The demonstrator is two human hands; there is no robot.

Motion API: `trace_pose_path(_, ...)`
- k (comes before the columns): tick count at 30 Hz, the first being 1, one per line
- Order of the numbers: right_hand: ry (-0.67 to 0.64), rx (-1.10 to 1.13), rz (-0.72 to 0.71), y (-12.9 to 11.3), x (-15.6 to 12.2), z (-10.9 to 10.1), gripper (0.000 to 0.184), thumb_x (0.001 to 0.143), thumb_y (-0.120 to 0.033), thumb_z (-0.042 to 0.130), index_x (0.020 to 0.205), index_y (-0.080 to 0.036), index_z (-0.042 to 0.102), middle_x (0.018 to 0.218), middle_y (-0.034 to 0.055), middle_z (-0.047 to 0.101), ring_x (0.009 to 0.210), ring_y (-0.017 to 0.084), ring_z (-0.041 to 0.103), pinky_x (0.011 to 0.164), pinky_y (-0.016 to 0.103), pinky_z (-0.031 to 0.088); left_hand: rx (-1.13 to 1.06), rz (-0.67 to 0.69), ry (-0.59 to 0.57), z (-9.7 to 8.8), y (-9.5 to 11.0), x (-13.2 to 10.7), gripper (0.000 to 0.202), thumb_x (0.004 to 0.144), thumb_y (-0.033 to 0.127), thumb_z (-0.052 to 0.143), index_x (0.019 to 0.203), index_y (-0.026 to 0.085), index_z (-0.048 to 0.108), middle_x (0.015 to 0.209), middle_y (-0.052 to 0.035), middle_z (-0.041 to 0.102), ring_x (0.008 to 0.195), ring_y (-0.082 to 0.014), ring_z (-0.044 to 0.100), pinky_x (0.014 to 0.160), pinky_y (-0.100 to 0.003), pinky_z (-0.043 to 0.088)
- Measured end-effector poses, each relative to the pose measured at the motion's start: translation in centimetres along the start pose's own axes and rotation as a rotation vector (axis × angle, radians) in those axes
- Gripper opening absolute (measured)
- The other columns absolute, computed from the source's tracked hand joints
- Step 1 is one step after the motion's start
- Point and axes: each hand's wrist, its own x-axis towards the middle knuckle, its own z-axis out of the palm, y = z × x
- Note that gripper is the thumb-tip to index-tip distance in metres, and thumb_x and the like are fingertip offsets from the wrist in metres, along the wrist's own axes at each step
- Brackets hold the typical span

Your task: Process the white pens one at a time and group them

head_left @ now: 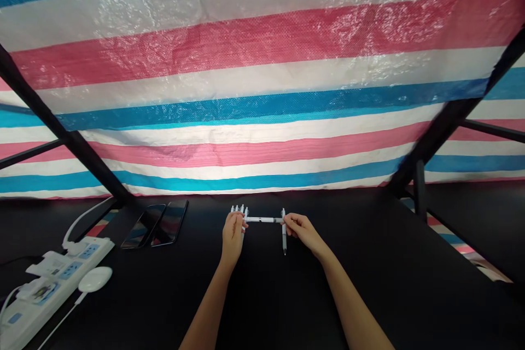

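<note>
Several white pens stand side by side with their clicker ends pointing away, partly covered by my left hand. The fingers of that hand are closed over them and over the left end of a white pen that lies crosswise. This crosswise pen spans the gap between both hands. At its right end another white pen lies lengthwise, its dark tip toward me. My right hand pinches where these two pens meet; which of them its fingertips grip is partly hidden.
Two dark phones lie left on the black table. Nearer on that side are a white power strip with plugs and a white round-headed cable. Black frame bars and a striped sheet enclose the back.
</note>
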Motion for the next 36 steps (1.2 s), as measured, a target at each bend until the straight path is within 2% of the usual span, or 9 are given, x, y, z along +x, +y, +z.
trace_pose_path(5,0.020,0.034,-0.020,0.8,0.2,-0.3,0.038,0.072,-0.052,0.063,0.087,-0.018,0.061,0.062,-0.0020,0.053,0.052,0.010,0.045,0.050,0.023,0.034,-0.004,-0.027,0.034,0.0,-0.1,0.0,0.045,0.086,0.050,0.037,0.064,0.016,0.058,0.082,-0.0058,0.056,0.062,-0.0123,0.054,0.051,-0.023,0.046)
trace_pose_path(10,0.085,-0.021,-0.046,1.7,0.5,-0.7,0.033,0.071,-0.047,0.065,0.088,-0.018,0.063,0.061,-0.0033,0.050,0.052,0.010,0.042,0.050,0.023,0.033,-0.030,-0.081,0.101,-0.4,-0.5,0.2,0.041,0.084,0.050,0.040,0.070,0.016,0.059,0.072,-0.0032,0.056,0.059,-0.0129,0.055,0.052,-0.024,0.045)
trace_pose_path(14,0.102,0.011,-0.034,2.0,0.6,-1.3,0.032,0.072,-0.043,0.066,0.090,-0.018,0.064,0.063,-0.0022,0.053,0.054,0.010,0.043,0.052,0.024,0.035,-0.049,-0.131,0.141,-0.8,-1.2,0.5,0.040,0.083,0.050,0.040,0.075,0.016,0.060,0.062,-0.0008,0.055,0.058,-0.0133,0.054,0.053,-0.023,0.045)
trace_pose_path(25,0.211,0.160,0.005,0.8,0.2,-2.4,0.031,0.067,-0.042,0.070,0.085,-0.017,0.066,0.071,0.0030,0.063,0.056,0.012,0.047,0.055,0.026,0.038,-0.132,-0.245,0.236,-1.4,-2.2,1.1,0.042,0.079,0.054,0.045,0.076,0.015,0.060,0.057,0.0002,0.056,0.053,-0.0123,0.052,0.052,-0.023,0.043)
trace_pose_path(29,0.220,0.178,0.014,0.9,0.2,-2.4,0.032,0.065,-0.043,0.072,0.084,-0.018,0.066,0.071,0.0032,0.064,0.056,0.012,0.047,0.055,0.027,0.037,-0.092,-0.234,0.217,-1.5,-2.2,1.1,0.042,0.080,0.054,0.043,0.075,0.016,0.059,0.058,-0.0003,0.056,0.056,-0.0137,0.053,0.054,-0.024,0.043)
trace_pose_path(36,0.222,0.201,0.012,1.7,0.5,-2.6,0.031,0.065,-0.043,0.072,0.084,-0.020,0.066,0.070,0.0021,0.064,0.054,0.011,0.046,0.054,0.027,0.036,-0.019,-0.134,0.171,-1.3,-1.5,1.0,0.040,0.082,0.052,0.041,0.074,0.018,0.060,0.059,0.0002,0.055,0.059,-0.0149,0.053,0.057,-0.025,0.043)
